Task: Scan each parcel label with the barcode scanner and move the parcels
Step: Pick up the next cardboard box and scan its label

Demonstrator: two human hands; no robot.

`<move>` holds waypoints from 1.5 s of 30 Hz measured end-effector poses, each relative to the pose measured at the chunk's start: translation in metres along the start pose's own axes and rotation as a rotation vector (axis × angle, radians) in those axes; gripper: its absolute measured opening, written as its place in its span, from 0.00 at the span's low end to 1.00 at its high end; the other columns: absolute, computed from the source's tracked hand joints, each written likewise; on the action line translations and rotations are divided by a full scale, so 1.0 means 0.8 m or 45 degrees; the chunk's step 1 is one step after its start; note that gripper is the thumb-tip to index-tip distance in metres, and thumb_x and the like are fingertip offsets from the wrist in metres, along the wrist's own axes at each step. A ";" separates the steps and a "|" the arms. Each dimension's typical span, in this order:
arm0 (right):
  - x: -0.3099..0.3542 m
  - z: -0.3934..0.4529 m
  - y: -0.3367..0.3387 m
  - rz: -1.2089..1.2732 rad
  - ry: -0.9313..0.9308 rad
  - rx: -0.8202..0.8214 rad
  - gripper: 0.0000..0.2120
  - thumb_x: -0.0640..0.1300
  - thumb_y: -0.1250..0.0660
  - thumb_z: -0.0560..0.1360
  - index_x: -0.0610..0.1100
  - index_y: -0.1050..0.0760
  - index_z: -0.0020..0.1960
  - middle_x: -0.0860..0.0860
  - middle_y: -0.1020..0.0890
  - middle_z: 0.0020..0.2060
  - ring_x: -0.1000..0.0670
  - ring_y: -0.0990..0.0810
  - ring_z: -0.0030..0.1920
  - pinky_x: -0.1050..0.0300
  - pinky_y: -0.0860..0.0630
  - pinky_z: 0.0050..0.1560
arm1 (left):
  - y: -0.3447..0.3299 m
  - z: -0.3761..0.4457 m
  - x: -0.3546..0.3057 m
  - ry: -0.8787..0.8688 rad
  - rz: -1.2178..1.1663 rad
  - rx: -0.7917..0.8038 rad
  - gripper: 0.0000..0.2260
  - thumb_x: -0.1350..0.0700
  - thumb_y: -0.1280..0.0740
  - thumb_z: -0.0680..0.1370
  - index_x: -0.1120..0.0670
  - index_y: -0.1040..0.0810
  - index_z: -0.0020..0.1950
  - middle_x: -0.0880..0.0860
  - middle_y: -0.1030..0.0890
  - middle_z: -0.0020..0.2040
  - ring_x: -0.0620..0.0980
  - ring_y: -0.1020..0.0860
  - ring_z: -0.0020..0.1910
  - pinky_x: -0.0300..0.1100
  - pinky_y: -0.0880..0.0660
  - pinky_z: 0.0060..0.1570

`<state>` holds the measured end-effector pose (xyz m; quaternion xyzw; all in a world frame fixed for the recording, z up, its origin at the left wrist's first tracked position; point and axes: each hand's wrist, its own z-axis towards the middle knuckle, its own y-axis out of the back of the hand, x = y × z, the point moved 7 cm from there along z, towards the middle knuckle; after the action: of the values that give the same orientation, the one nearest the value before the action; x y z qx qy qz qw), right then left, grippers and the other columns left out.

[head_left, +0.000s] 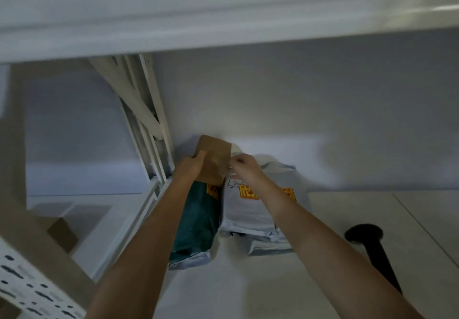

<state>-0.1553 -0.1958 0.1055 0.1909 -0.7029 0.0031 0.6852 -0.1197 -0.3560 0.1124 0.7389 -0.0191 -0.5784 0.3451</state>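
Note:
A small brown cardboard parcel (pixel 213 159) stands upright at the back of a white shelf (pixel 248 281), against the wall. My left hand (pixel 192 166) grips its left edge. My right hand (pixel 244 166) pinches its right edge with the fingers closed. Below it lies a dark green mailer bag (pixel 196 224) with an orange sticker. Beside that rests a grey mailer bag (pixel 246 212) with handwriting and orange stickers, partly under my right forearm. The black barcode scanner (pixel 372 249) lies on the shelf to the right, away from both hands.
A white shelf board (pixel 223 8) hangs overhead. A white metal upright (pixel 149 130) stands left of the parcels. A brown cardboard box (pixel 62 234) sits lower left beyond it, and a perforated white rack post (pixel 32 286) crosses the bottom left corner.

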 end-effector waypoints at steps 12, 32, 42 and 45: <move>-0.029 -0.014 0.036 0.568 -0.295 0.203 0.32 0.58 0.26 0.65 0.39 0.28 0.62 0.41 0.20 0.55 0.44 0.19 0.52 0.51 0.17 0.47 | -0.010 -0.045 -0.038 -0.145 -0.120 0.036 0.21 0.45 0.38 0.78 0.56 0.31 0.66 0.56 0.24 0.58 0.54 0.25 0.55 0.45 0.26 0.52; -0.040 -0.052 0.123 0.521 -0.330 0.083 0.34 0.70 0.38 0.66 0.43 0.29 0.57 0.46 0.21 0.53 0.48 0.19 0.49 0.49 0.22 0.55 | -0.073 -0.138 -0.109 -0.792 0.525 -0.541 0.34 0.41 0.26 0.58 0.55 0.27 0.59 0.51 0.20 0.53 0.52 0.22 0.51 0.51 0.31 0.59; -0.058 -0.073 0.114 0.735 -0.115 0.337 0.15 0.58 0.28 0.66 0.54 0.19 0.49 0.49 0.14 0.48 0.45 0.18 0.54 0.45 0.23 0.58 | -0.111 -0.141 -0.044 0.159 -0.991 0.503 0.19 0.44 0.32 0.72 0.49 0.25 0.61 0.53 0.20 0.55 0.50 0.22 0.54 0.47 0.26 0.45; -0.053 -0.075 0.118 0.735 -0.079 0.287 0.12 0.54 0.30 0.70 0.51 0.20 0.52 0.51 0.14 0.46 0.47 0.17 0.49 0.53 0.19 0.46 | -0.107 -0.146 -0.045 0.117 -0.910 0.550 0.21 0.43 0.31 0.72 0.50 0.25 0.61 0.53 0.20 0.56 0.50 0.23 0.55 0.48 0.27 0.47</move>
<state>-0.1235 -0.0809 0.0922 0.0582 -0.7440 0.2695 0.6087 -0.0618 -0.2186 0.1081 0.7795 0.1332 -0.6108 -0.0396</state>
